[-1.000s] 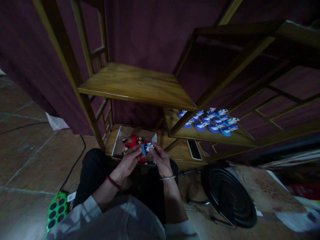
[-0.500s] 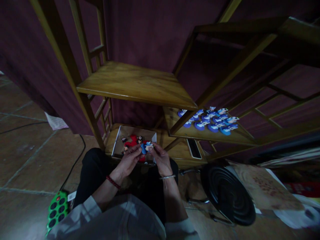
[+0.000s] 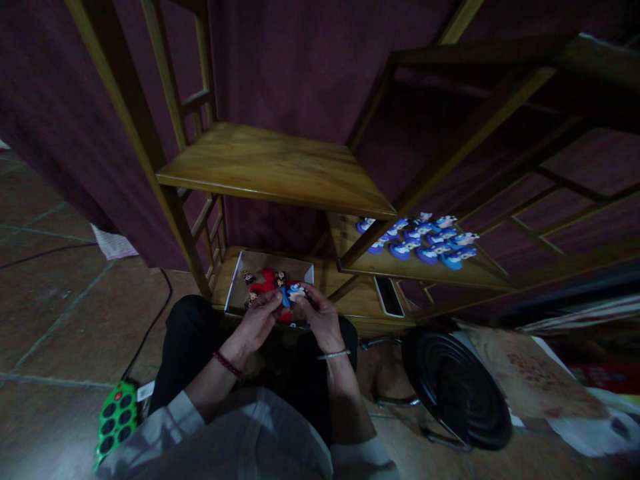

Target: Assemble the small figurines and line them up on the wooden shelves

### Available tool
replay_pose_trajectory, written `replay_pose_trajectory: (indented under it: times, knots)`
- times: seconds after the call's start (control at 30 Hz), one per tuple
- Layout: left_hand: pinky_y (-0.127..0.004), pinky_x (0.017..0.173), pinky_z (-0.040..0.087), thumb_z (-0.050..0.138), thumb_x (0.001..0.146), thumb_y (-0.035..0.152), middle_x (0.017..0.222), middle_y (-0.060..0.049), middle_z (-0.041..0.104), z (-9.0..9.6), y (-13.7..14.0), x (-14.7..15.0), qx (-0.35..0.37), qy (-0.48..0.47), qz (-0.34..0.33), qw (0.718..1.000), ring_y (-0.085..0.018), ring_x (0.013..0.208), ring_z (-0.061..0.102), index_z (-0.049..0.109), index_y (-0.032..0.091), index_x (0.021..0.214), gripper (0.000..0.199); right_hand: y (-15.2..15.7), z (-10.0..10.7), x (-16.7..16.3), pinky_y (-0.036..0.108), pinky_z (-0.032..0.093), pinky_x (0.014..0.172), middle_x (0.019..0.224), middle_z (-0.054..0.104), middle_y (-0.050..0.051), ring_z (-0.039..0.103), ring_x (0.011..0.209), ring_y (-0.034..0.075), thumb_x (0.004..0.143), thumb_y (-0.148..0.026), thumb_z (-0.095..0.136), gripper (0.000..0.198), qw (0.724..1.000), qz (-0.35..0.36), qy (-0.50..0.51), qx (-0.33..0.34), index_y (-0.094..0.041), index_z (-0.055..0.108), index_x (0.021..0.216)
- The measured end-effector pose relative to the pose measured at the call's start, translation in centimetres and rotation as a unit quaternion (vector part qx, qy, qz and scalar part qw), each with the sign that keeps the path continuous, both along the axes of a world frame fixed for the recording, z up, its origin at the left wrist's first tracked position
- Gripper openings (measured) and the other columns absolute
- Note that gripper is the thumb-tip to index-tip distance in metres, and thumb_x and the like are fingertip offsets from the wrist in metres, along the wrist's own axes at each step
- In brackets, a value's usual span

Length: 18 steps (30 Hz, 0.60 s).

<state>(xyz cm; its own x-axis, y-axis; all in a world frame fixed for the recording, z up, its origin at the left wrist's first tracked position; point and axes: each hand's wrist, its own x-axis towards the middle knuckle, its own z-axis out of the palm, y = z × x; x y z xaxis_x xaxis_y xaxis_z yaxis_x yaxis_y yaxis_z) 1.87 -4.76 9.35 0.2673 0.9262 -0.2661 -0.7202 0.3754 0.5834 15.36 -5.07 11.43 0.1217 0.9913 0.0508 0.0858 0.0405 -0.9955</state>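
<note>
While both hands meet over the near edge of the box (image 3: 275, 259), low and left of centre in the frame, a small blue-and-white figurine (image 3: 295, 291) sits between them. The fingers of the left hand (image 3: 259, 321) are closed on its blue end; those of the right hand (image 3: 321, 321) pinch the white-and-blue end. It looks light and is probably stiff, perhaps smooth enough to slip, with fine details that could chip; the broader blue end seems the safer place to grip, with light pressure at the detailed end.

The open box rests on the lower shelf (image 3: 327, 272) and holds red pieces (image 3: 269, 276) with dark-and-gold parts, plus a small dark piece (image 3: 249, 276) at its left; the hands hide some contents. Right of centre, blue-and-purple figurines (image 3: 433, 253) stand grouped on a higher shelf (image 3: 351, 257), outside any container.
</note>
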Motion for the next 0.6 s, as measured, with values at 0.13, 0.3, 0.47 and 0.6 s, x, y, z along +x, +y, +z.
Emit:
replay_pose_trajectory:
  times: [0.13,0.3,0.47,0.6]
  knots:
    - [-0.022,0.071,0.048,0.071,0.066,0.024,0.088,-0.003,0.066,-0.18,-0.04,-0.05,0.010,-0.006,-0.005,1.000,-0.011,0.081,0.059,0.067,0.015,0.077,0.015,-0.13,0.44,-0.12,0.031,0.049,0.081,0.093,0.069,0.002,0.062,0.087,0.018,0.069,-0.033,0.063,0.033,1.000,0.010,-0.018,0.014,-0.020,0.063,0.100]
    - [-0.021,0.070,0.048,0.071,0.067,0.023,0.088,-0.003,0.066,-0.30,-0.02,-0.07,0.007,-0.001,-0.002,1.000,-0.011,0.081,0.059,0.068,0.015,0.079,0.015,-0.14,0.32,-0.07,0.031,0.050,0.080,0.095,0.068,0.002,0.063,0.087,0.018,0.072,-0.034,0.060,0.033,0.998,0.012,-0.054,0.016,-0.020,0.062,0.102]
    - [-0.021,0.070,0.048,0.071,0.066,0.023,0.088,-0.003,0.065,-0.29,-0.05,-0.08,0.010,-0.001,0.005,1.000,-0.011,0.082,0.058,0.068,0.015,0.082,0.018,-0.09,0.00,-0.07,0.030,0.051,0.078,0.096,0.068,0.003,0.063,0.088,0.018,0.074,-0.034,0.058,0.033,0.996,0.006,-0.083,0.019,-0.020,0.060,0.103]
    - [-0.021,0.070,0.048,0.071,0.066,0.023,0.090,-0.003,0.066,-0.17,-0.05,-0.16,0.011,0.003,-0.004,1.000,-0.011,0.082,0.058,0.068,0.015,0.084,0.020,-0.02,-0.05,-0.06,0.030,0.051,0.078,0.097,0.068,0.002,0.063,0.088,0.017,0.074,-0.034,0.058,0.033,0.995,0.011,-0.092,0.026,-0.021,0.060,0.104]
